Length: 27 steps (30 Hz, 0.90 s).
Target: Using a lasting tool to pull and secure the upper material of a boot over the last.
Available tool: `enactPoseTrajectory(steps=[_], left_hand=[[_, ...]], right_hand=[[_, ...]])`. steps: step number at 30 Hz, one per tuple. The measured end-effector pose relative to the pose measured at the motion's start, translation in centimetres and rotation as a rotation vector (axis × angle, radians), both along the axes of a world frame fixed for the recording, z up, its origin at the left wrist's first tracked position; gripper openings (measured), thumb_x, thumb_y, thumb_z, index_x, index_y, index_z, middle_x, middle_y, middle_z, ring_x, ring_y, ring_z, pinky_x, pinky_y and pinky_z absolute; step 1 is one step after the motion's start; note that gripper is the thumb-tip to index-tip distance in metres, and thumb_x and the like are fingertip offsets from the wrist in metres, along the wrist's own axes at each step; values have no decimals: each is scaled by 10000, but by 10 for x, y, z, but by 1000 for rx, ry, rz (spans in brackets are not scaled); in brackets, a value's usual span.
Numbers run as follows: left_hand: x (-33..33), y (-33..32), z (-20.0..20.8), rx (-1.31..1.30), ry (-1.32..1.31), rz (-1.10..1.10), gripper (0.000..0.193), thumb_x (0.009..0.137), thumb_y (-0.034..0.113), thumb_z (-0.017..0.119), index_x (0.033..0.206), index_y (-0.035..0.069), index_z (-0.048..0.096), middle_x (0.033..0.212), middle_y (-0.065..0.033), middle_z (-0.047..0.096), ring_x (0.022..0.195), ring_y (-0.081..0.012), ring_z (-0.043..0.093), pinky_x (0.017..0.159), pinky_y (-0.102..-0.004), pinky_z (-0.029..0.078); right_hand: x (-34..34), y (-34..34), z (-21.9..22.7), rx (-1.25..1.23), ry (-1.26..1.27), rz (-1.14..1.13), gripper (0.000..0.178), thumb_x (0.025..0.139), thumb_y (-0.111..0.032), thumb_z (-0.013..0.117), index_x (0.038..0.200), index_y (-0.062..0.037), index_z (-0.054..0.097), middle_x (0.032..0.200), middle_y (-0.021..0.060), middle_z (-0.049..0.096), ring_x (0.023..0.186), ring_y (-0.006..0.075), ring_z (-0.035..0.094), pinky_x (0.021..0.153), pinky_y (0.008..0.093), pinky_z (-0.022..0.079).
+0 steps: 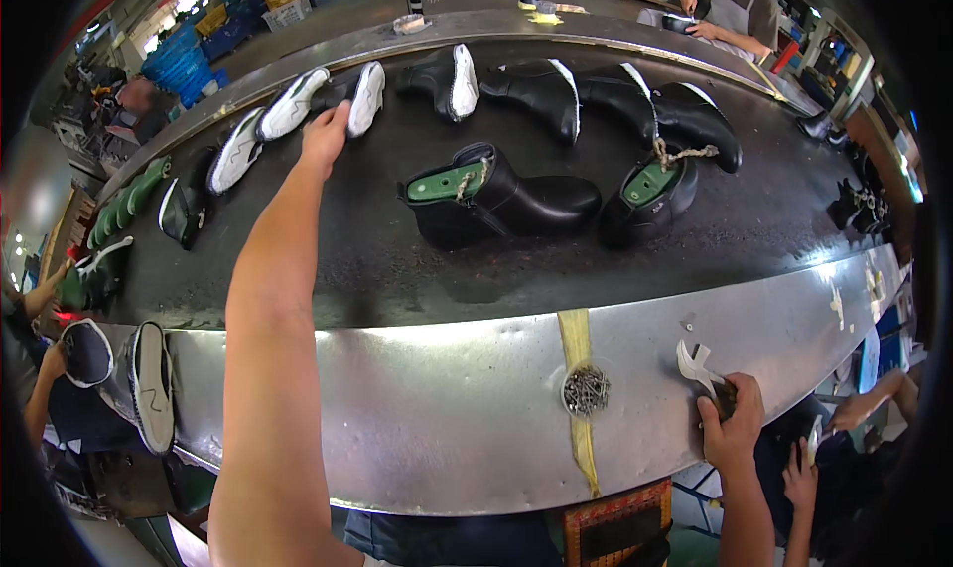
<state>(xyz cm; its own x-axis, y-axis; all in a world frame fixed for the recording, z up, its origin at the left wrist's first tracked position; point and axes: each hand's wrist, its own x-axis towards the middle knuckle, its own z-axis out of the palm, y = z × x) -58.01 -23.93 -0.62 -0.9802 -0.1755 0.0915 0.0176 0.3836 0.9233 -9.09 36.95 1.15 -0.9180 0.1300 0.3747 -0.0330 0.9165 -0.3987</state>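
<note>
My left arm stretches far across the dark work surface, and my left hand (326, 138) is closed at the end of a black boot with a white sole (366, 98). The boot lies on its side in a row with other boots, and its upper is partly behind my fingers. Down at the right, my right hand (733, 423) grips a pair of lasting pliers (699, 365) over the metal ledge, jaws pointing away from me. Nearer the middle, two black boots with green lasts inside stand on the dark surface: a long one (541, 206) and another (650, 208) with a rope loop.
A round dish of nails (586, 390) sits on yellow tape on the metal ledge (447, 408). More black boots (536, 92) line the far side. Green lasts (129, 202) lie at the left. Other people work at the left, right and far right, one holding a boot (87, 353).
</note>
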Motion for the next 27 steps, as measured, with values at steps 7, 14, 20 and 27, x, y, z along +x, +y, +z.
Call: enactPoseTrajectory(steps=[7,14,20,27], left_hand=[[-5,178,13,-326,-242,32,1183,754,952,450,1439,-8,546,1644,-368,-51,1543,-465,148,1253,-434,158],[2,215,23,-638,-252,102,962,797,739,678,1535,158,473,1691,-237,-104,1542,-511,-69,1193,-666,195],[-53,146,-3,-595,-174,119,781,925,635,591,1417,28,584,1657,-276,196,1554,-460,95,1213,-504,292],[70,60,8,-828,66,10,792,962,616,536,1197,-130,663,1336,-321,599,1445,-456,370,1200,-427,318]], right_hand=[[-1,1,-3,16,-42,-30,400,788,-186,738,1087,12,560,962,206,585,865,387,589,788,446,471],[7,8,-11,0,-65,-26,448,818,-234,732,1133,29,550,989,213,579,870,386,573,786,441,460],[1,-2,-14,16,-50,-11,411,860,-268,700,1119,16,555,943,140,541,830,272,531,769,372,445],[7,-9,-14,-8,-82,-56,410,845,-204,717,1148,18,552,1010,180,574,916,359,573,826,426,461]])
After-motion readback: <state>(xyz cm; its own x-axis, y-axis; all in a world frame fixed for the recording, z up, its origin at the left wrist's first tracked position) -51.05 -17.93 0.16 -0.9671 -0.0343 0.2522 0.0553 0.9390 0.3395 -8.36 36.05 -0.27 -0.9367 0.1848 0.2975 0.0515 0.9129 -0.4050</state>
